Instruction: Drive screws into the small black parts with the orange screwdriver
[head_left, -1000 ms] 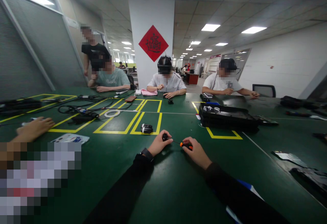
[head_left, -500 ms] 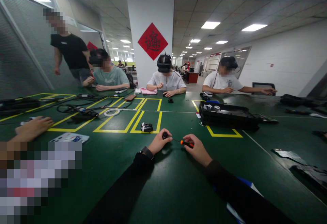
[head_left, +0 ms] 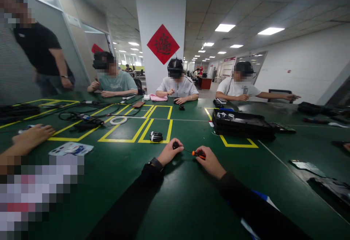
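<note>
At the near middle of the bench (head_left: 186, 203), the right hand (head_left: 211, 161) has its grip clamped on a screwdriver (head_left: 194, 153) with orange-black handle (head_left: 201, 156) and thin shaft (head_left: 188, 151) pointing left. The left hand (head_left: 168, 154) pinches a small, dark, rounded part (head_left: 175, 145).

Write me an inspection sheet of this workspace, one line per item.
Surface: dark green table, marked with yellow tape.
Job's things: small black part; orange-and-black screwdriver, its shaft pointing toward the part; whether they touch is too small to tell.
Clutter: black-and-white bundle inside a taped outline; black tray with white pieces; phone-like item at left.
Hands: left hand holds the part; right hand grips the screwdriver.
Cables: black cables strewn across the left side.
Surroundings: co-worker's hand at left; three people seated opposite; standing person at left; white pillar bearing a red sign.
</note>
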Demonstrator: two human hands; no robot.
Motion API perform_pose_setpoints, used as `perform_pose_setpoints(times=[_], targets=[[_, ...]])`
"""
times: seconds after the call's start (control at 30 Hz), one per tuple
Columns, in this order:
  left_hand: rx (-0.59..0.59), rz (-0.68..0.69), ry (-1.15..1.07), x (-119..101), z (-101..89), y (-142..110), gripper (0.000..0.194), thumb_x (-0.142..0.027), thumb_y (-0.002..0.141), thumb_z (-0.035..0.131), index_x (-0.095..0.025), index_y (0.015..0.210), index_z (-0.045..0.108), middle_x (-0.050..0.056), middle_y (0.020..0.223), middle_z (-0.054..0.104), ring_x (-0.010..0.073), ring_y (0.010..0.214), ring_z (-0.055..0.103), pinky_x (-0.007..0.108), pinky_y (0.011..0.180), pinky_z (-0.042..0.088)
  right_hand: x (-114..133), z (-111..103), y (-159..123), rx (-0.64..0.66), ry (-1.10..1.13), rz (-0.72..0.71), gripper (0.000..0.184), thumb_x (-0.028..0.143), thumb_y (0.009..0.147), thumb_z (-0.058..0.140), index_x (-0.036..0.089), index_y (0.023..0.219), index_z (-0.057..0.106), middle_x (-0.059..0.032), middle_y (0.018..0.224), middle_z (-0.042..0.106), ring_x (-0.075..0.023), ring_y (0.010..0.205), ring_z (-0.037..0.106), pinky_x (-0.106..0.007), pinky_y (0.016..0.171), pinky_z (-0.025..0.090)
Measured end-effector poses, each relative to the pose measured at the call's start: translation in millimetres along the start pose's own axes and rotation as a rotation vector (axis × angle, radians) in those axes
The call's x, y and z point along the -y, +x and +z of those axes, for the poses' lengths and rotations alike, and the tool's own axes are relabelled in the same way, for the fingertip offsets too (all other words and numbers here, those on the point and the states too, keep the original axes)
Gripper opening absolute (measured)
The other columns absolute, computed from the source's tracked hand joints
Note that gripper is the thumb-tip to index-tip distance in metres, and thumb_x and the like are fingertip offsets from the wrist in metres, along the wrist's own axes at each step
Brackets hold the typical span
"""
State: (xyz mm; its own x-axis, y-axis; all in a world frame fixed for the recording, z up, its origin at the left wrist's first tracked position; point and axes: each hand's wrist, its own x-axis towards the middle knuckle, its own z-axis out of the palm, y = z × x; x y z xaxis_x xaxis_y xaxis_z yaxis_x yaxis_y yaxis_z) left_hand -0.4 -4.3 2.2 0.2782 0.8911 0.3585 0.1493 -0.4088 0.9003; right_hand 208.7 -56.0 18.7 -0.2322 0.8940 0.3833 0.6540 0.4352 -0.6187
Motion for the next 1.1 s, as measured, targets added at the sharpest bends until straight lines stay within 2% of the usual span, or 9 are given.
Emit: perform_pose_setpoints(times=[0.1, 0.3, 0.63, 0.97, 1.1], targets=[[0.007, 0.001, -0.010, -0.9, -0.1, -0.4, 0.021, -0.032, 0.069, 0.059, -0.018, 0.081, 0.051, 0.002, 0.086, 0.059, 0.0141, 0.081, 0.054, 0.029, 0.078, 0.039, 0.4, 0.0, 0.1, 0.011, -0.004, 0.014, 0.017, 0.022, 0.077, 0.047, 0.017, 0.087, 0.060, -0.0045, 0.088, 0.057, -0.0166, 0.087, 0.049, -0.029, 0.079, 0.037], [-0.013, -0.010, 0.005, -3.4, 0.4, -1.5, 0.020, -0.031, 0.068, 0.060, -0.017, 0.080, 0.051, 0.002, 0.086, 0.059, 0.0144, 0.082, 0.054, 0.029, 0.079, 0.039, 1.0, 0.0, 0.7, 0.043, -0.065, -0.040, 0.019, 0.025, 0.080, 0.044, 0.017, 0.077, 0.061, -0.0045, 0.080, 0.056, -0.0166, 0.082, 0.048, -0.029, 0.075, 0.036], [-0.011, -0.005, -0.014, -2.6, 0.1, -0.9, 0.019, -0.031, 0.069, 0.059, -0.017, 0.079, 0.051, 0.001, 0.085, 0.059, 0.0138, 0.080, 0.054, 0.029, 0.079, 0.039, 2.6, 1.1, 0.8, 0.105, -0.146, -0.151, 0.015, 0.020, 0.082, 0.042, 0.017, 0.081, 0.057, -0.0056, 0.085, 0.053, -0.0173, 0.085, 0.045, -0.031, 0.077, 0.035], [-0.013, -0.021, -0.018, -4.5, 0.1, -0.9, 0.018, -0.029, 0.068, 0.059, -0.017, 0.079, 0.050, 0.001, 0.086, 0.059, 0.0142, 0.082, 0.054, 0.029, 0.079, 0.039, 4.0, -0.2, -0.5, 0.073, -0.048, -0.096, 0.019, 0.017, 0.082, 0.040, 0.017, 0.080, 0.059, -0.0045, 0.083, 0.055, -0.0163, 0.084, 0.046, -0.030, 0.078, 0.036], [-0.022, -0.037, -0.004, -7.0, 0.1, -0.8, 0.018, -0.031, 0.069, 0.058, -0.018, 0.079, 0.051, 0.001, 0.085, 0.059, 0.0144, 0.081, 0.054, 0.029, 0.079, 0.039, 6.6, -2.6, -0.8, 0.060, -0.012, -0.079, 0.013, 0.017, 0.077, 0.047, 0.018, 0.083, 0.058, -0.0043, 0.085, 0.055, -0.0170, 0.085, 0.047, -0.031, 0.078, 0.037]])
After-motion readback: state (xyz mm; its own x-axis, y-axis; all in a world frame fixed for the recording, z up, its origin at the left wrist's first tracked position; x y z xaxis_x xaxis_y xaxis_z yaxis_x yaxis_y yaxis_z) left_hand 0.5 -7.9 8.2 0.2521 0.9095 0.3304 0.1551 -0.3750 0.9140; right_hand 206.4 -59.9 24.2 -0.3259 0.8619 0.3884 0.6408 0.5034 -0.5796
